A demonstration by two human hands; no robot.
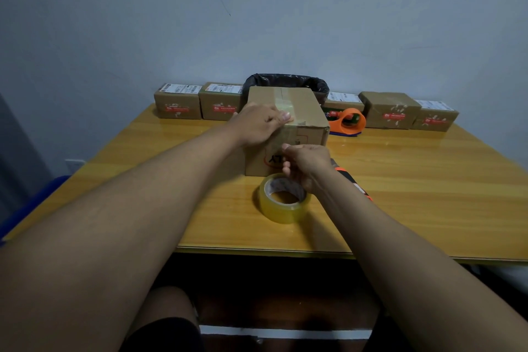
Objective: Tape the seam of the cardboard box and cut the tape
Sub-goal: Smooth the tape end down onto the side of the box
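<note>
Box (300, 111) on table (428, 180), clear tape along top seam. Left hand (258, 123) flat on box's near top edge, thumb on tape. Right hand (307, 164) at front face, fingers pinched, above tape roll (283, 200). Orange dispenser (350, 121) right of box.

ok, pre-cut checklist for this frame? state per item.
1. Left hand pins the tape on the cardboard box top near the front edge: ok.
2. Tape runs along the top seam and over the front edge: ok.
3. Right hand at the front face, fingers pinched where the strip comes down: ok; the clear strip itself is hard to see.
4. Tape roll rests on the table below the right hand: ok.
5. Cutter in hand: not ok; orange dispenser sits apart, behind the box.
6. Strip free of wrinkles: cannot tell.
</note>
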